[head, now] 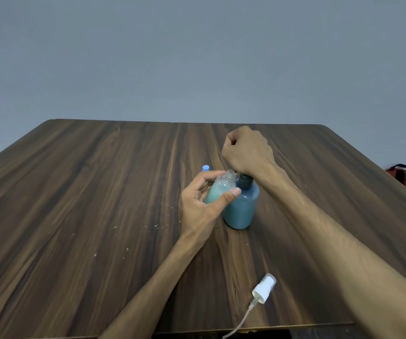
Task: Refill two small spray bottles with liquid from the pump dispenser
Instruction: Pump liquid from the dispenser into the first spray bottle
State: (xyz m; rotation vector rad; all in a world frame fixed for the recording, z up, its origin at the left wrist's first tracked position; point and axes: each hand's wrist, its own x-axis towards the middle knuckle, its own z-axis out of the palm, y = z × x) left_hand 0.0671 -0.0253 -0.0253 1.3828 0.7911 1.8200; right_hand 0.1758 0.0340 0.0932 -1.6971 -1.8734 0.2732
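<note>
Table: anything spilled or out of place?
No spill shows. The sprayer head lies on its side at the table's near edge, its tube overhanging. The left hand holds the open bottle tilted.

- I can read no text, label, brand, number or sign anywhere in this view.
- The small spray bottle (221, 189) that I hold in my left hand (203, 204) shows only bare clear plastic, with no print on it.
- The pump dispenser (242, 206) under my right hand (246, 150) has a plain blue body with no label facing me.
- The white spray cap (264, 288) lying on the table (99, 192) carries no marking that I can make out.
</note>
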